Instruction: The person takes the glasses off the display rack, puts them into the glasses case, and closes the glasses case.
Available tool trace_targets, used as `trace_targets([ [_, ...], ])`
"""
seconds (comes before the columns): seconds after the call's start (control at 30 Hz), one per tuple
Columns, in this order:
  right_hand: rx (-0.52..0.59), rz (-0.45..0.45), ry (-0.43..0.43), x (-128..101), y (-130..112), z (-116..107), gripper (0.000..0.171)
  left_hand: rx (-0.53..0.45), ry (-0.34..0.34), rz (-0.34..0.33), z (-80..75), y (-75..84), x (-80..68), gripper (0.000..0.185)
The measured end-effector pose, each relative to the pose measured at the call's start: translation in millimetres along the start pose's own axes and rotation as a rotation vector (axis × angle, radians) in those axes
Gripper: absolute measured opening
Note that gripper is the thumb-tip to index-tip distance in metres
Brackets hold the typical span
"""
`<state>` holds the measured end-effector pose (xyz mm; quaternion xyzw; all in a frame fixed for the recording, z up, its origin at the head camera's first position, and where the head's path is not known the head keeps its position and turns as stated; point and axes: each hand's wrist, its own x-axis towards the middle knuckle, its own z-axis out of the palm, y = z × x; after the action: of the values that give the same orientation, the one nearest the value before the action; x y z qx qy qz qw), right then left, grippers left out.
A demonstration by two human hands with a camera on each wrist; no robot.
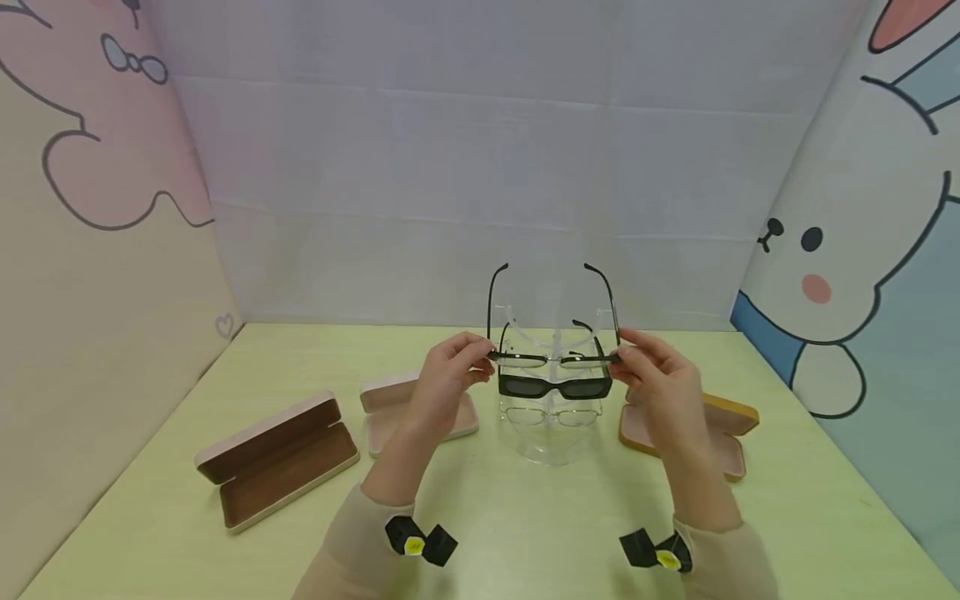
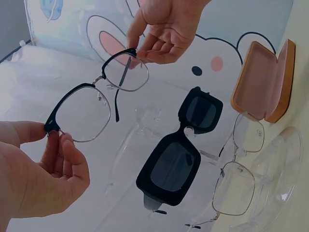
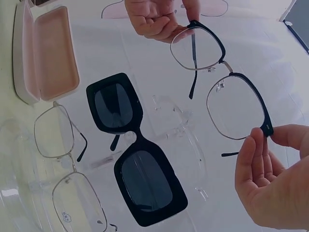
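Both hands hold one pair of black-browed eyeglasses (image 1: 555,360), lenses facing the person and temples pointing away. My left hand (image 1: 447,375) pinches the left hinge corner between thumb and fingers; my right hand (image 1: 663,385) pinches the right one. In the left wrist view the eyeglasses (image 2: 83,92) stand apart from the clear display stand (image 2: 128,145). Below them, black sunglasses (image 1: 555,387) sit on the stand, and under those hang thin metal-framed eyeglasses (image 1: 551,417). The stand's round base (image 1: 551,454) rests on the table.
An open case with brown lining (image 1: 288,479) lies at the left of the table (image 1: 525,533). Behind the left hand is an open pale pink case (image 1: 386,425). An open mustard case (image 1: 731,414) lies behind the right hand. A white cloth (image 1: 412,167) hangs at the back.
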<state>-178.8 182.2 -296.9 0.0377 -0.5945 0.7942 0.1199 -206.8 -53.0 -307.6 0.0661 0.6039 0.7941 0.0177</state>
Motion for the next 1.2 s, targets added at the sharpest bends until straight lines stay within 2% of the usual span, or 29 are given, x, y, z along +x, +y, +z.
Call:
trace_targets([
  [0.13,-0.012,0.013,0.012,-2.8,0.1,3.6,0.016,-0.078,-0.006,-0.007,-0.5,2.4,-6.1,0.006],
  [0.23,-0.02,0.011,0.021,-4.4,-0.1,5.5,0.016,-0.098,-0.004,-0.011,-1.0,4.2,-9.0,0.01],
  [0.47,-0.022,-0.002,0.013,-7.9,-0.6,8.3,0.017,-0.069,0.021,-0.01,-4.4,7.3,-11.8,0.023],
  [0.9,-0.095,-0.063,-0.039,-11.2,5.2,13.0,0.023,-0.012,0.052,0.017,-11.4,9.4,-14.1,0.023],
  [1.2,-0.136,-0.082,-0.079,-12.4,2.0,9.5,0.019,0.031,0.073,0.026,-10.5,12.4,-16.3,0.025],
])
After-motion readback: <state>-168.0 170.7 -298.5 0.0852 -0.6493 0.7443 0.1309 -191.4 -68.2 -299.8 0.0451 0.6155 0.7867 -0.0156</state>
